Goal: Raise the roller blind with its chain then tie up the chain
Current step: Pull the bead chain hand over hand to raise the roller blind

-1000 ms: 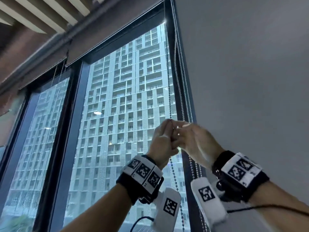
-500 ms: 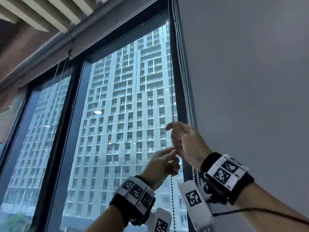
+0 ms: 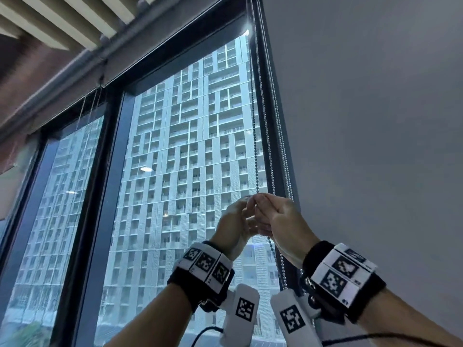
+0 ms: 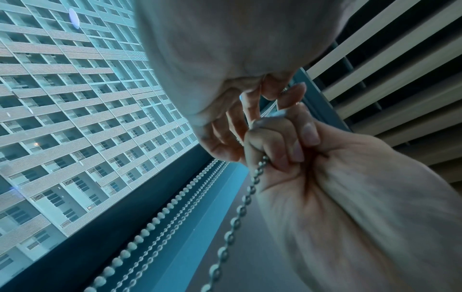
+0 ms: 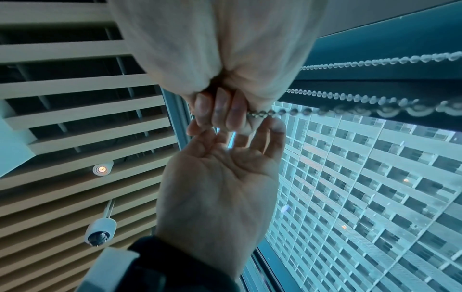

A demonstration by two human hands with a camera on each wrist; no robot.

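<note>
A dark metal bead chain point(image 3: 254, 136) hangs down the right side of the window. My right hand point(image 3: 260, 199) grips it in a fist at about head height. In the left wrist view the chain point(image 4: 240, 209) drops out of the bottom of that fist point(image 4: 280, 142). My left hand point(image 3: 248, 202) is up against the right one, palm open toward it point(image 5: 220, 173). Its thumb and forefinger point(image 4: 291, 94) pinch the chain right at the fist. No blind fabric covers the glass; a grey housing point(image 3: 175, 38) runs along the window top.
Two white bead chains point(image 3: 278, 136) hang along the dark window frame just right of my hands. A plain grey wall point(image 3: 375, 121) fills the right side. Slatted ceiling point(image 3: 62, 16) is overhead, with a dome camera point(image 5: 100, 233) mounted on it.
My left hand dropped below the right half a second ago and has now come back up to meet it. The right hand has kept its grip at much the same height.
</note>
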